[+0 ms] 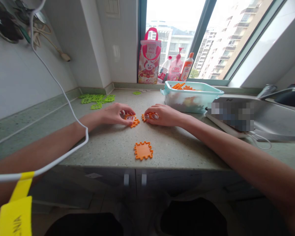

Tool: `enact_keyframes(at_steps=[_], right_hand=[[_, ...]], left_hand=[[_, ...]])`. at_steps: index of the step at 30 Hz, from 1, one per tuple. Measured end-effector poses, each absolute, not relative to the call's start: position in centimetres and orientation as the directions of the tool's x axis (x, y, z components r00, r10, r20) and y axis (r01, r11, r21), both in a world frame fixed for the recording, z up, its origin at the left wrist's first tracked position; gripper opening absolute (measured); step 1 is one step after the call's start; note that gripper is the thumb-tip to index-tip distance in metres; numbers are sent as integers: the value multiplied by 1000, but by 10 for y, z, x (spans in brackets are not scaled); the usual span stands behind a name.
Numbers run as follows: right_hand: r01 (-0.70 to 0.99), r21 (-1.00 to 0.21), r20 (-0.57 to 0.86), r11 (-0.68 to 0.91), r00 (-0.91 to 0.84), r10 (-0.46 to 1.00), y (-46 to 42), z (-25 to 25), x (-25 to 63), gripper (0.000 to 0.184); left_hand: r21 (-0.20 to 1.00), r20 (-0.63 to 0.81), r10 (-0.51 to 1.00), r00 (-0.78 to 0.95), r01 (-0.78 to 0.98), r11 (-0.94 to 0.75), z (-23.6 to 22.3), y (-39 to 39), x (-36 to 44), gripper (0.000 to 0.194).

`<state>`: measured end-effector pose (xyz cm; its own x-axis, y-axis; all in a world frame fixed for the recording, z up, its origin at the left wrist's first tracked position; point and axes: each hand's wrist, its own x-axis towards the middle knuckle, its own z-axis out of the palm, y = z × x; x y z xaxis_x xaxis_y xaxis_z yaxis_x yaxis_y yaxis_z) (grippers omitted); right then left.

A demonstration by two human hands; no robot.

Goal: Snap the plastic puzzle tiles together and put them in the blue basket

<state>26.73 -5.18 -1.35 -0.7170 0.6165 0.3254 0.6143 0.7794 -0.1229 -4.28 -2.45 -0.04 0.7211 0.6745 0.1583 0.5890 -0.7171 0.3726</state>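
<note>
My left hand (pixel 116 114) is closed on an orange interlocking building panel (pixel 135 122) with a white lattice window set in it. Across a small gap, my right hand (pixel 161 114) grips another orange panel (pixel 144 117), also with white window pieces; my fingers cover part of it. Both panels are just above or on the counter; I cannot tell which. Nearer the front edge lies a plain square orange panel (pixel 143 150) with toothed edges, flat and untouched.
Green panels (pixel 95 99) lie at the back left. A pale blue bin (pixel 194 98) of orange pieces stands behind my right hand, near a sink (pixel 280 114) and a blurred-out device (pixel 231 116). A bag (pixel 149 64) and bottles line the window. A white cable (pixel 64 91) crosses the left side.
</note>
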Motion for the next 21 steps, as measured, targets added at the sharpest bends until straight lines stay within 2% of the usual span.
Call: enact_keyframes(at_steps=[4,10,17,21], right_hand=[[692,-94,302,716,-666,682,-44,-12,277,30],[695,-66,325,716,-663,674,-43,-12,279,30],[736,-51,402,675,-603,689,-43,-11,280,32],[745,-78,333,663,-607,722,-39,-12,285,27]], left_hand=[[311,184,738,649,674,-670,-1,-16,-47,55],[234,229,755,614,718,-655,-1,-11,-52,49],[279,321,708,629,651,-705,1,-19,-46,52],[279,228,694,683,637,-718,2,-20,-46,52]])
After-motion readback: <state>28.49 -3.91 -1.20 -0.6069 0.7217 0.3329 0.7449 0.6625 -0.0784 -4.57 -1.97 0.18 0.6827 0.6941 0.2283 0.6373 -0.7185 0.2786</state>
